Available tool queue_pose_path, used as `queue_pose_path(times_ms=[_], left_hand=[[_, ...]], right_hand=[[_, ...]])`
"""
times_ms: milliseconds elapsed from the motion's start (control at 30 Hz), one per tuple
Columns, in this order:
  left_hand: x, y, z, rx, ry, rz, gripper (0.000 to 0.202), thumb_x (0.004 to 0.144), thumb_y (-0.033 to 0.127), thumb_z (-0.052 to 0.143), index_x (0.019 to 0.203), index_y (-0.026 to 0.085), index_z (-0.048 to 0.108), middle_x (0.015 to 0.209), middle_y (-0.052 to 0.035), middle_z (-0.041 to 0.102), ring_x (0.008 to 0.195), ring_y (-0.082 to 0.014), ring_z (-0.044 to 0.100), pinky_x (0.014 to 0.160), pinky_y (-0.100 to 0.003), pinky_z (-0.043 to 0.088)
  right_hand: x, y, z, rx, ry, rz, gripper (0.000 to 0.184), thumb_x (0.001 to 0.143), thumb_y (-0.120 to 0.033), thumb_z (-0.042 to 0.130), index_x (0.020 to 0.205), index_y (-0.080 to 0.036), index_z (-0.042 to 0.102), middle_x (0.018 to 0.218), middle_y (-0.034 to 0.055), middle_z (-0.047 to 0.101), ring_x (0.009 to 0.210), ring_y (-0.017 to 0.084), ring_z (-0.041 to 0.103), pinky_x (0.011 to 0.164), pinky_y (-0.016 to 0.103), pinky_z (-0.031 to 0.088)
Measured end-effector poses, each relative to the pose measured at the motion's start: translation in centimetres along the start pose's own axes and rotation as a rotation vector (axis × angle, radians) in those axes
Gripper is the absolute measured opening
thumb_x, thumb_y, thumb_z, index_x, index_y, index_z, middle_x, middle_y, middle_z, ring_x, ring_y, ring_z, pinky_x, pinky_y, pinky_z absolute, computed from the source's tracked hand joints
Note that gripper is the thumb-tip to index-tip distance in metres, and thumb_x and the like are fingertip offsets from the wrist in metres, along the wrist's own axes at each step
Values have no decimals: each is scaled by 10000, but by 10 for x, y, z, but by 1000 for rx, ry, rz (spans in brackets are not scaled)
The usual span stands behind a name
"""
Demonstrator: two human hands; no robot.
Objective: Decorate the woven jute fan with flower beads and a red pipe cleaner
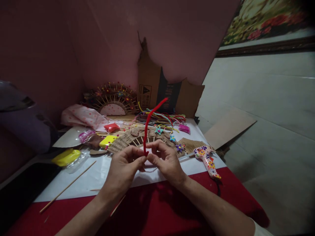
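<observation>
A red pipe cleaner (147, 126) rises from between my fingertips and curves to the right at its top; its lower end is bent. My left hand (126, 161) pinches that bent end from one side. From the other side my right hand (165, 160) grips it between thumb and fingers. Just behind both hands lies a half-round woven fan (128, 136) of twine and sticks, with small blue and purple flowers along its right rim. My hands cover part of its lower middle.
A flower-patterned glue gun (205, 159) lies to the right. Several pipe cleaners (169, 117) are piled behind the fan, near torn cardboard (150, 75). A second decorated fan (113, 109) leans by the wall. Yellow clay packets (66, 157) and a thin stick (67, 186) lie left.
</observation>
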State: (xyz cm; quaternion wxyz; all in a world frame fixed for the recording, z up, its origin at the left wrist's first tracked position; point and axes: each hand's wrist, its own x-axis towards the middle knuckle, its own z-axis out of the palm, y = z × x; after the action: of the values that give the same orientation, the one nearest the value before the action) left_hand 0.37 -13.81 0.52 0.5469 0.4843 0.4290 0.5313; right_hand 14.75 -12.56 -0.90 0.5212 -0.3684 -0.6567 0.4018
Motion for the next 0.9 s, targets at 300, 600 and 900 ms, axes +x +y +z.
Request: queue_pose_path(times_ms=[300, 600, 900], left_hand=[[4, -1, -3, -134, -8, -69, 259, 546, 240, 776, 735, 126, 640, 590, 5, 628, 468, -100, 546, 488, -235, 466], [4, 0, -7, -100, -39, -114, 252, 611, 316, 755, 737, 112, 680, 592, -14, 625, 512, -96, 538, 526, -228, 469], [9, -3, -11, -390, -110, -259, 189, 606, 204, 757, 700, 91, 639, 604, -25, 616, 478, -68, 523, 447, -173, 451]], right_hand=[[-6, -2, 2, -102, 58, -66, 108, 838, -295, 561, 809, -193, 580, 730, 3, 568, 667, 125, 511, 643, 267, 417], [-8, -7, -2, -312, -70, -341, 99, 837, -150, 507, 891, -207, 568, 851, 42, 589, 784, 161, 542, 711, 306, 438], [-6, -5, 2, -236, -27, -170, 143, 861, -226, 513, 972, -213, 602, 917, 49, 582, 803, 152, 547, 695, 280, 455]])
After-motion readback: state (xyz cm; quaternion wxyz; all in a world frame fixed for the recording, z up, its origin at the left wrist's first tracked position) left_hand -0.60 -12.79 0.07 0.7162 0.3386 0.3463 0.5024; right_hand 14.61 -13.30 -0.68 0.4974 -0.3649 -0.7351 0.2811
